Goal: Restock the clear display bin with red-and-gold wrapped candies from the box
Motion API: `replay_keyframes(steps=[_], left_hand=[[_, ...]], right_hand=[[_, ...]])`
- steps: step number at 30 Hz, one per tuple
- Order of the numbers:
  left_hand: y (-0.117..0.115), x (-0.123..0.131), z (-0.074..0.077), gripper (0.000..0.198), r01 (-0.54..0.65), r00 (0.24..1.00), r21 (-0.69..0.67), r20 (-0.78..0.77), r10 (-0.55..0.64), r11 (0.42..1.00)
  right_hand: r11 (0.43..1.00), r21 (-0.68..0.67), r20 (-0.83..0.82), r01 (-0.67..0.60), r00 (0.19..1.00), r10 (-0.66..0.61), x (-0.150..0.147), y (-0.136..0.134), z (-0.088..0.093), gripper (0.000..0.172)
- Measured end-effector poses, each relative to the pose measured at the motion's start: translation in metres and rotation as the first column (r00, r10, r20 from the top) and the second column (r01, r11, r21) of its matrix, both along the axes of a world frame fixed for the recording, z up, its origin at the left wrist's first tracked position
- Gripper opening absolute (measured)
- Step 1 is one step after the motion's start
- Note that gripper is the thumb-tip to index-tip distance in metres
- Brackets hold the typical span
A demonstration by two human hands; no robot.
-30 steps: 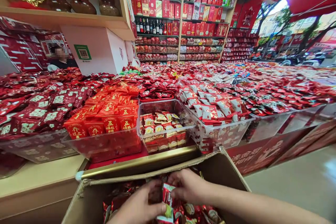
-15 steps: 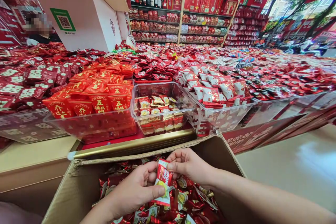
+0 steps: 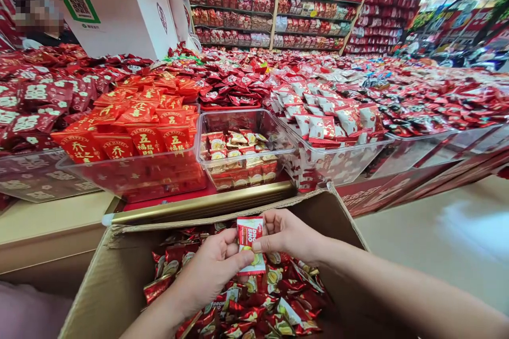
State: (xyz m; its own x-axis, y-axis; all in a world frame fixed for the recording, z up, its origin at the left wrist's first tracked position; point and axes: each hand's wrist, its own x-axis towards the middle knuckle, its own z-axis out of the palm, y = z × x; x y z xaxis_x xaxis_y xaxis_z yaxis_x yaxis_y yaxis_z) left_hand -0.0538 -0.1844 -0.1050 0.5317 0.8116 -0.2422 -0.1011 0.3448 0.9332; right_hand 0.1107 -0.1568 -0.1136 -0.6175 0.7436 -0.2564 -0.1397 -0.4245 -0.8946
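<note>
A red and white wrapped candy (image 3: 249,230) is pinched between both hands above an open cardboard box (image 3: 115,270). My left hand (image 3: 217,262) grips its left side, thumb across the lower front. From the right, my right hand (image 3: 284,235) holds the other edge, thumb pressed on the wrapper's lower half. Beneath the hands, the box holds a heap of loose candies (image 3: 254,307) in red, gold and white wrappers, partly covered by my left forearm. Just beyond the box stands a clear plastic bin (image 3: 246,166) with small wrapped candies stacked in rows.
Clear bins of orange-red packets (image 3: 135,140) and white-and-red packets (image 3: 322,127) flank the middle bin. A gold edge strip (image 3: 207,204) runs behind the box. A white box with a QR code (image 3: 79,4) and a person (image 3: 45,24) are at the back left; shelves (image 3: 274,16) stand behind.
The candy has turned more upright, and my right thumb has slid down across its front. The view has tilted down slightly. Both hands still hold the candy.
</note>
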Motion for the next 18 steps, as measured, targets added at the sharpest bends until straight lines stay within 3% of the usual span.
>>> replay_keyframes(steps=[7, 12, 14, 16, 18], left_hand=[[-0.003, 0.000, 0.012, 0.032, -0.016, 0.995, -0.088, -0.095, 0.008, 0.996], [-0.007, 0.005, 0.006, 0.038, -0.121, 0.991, -0.013, -0.065, 0.120, 0.993], [-0.011, 0.006, 0.003, 0.040, -0.130, 0.989, -0.050, -0.071, 0.127, 0.990], [-0.012, 0.005, 0.001, 0.039, -0.124, 0.981, -0.060, -0.156, 0.113, 0.991], [-0.011, 0.003, 0.002, 0.037, -0.117, 0.948, 0.055, -0.292, 0.128, 0.992]], right_hand=[[0.999, 0.025, 0.032, 0.030, 0.999, -0.030, 0.003, 0.001, 0.005, 0.027], [0.984, 0.152, 0.103, 0.093, 0.989, -0.109, -0.001, -0.004, 0.005, 0.034], [0.980, 0.176, 0.121, 0.090, 0.986, -0.112, -0.001, -0.006, 0.004, 0.036], [0.984, 0.174, 0.126, 0.048, 0.990, -0.071, 0.000, -0.007, 0.004, 0.033], [0.982, 0.190, 0.139, 0.003, 0.990, -0.030, 0.002, -0.008, 0.005, 0.031]])
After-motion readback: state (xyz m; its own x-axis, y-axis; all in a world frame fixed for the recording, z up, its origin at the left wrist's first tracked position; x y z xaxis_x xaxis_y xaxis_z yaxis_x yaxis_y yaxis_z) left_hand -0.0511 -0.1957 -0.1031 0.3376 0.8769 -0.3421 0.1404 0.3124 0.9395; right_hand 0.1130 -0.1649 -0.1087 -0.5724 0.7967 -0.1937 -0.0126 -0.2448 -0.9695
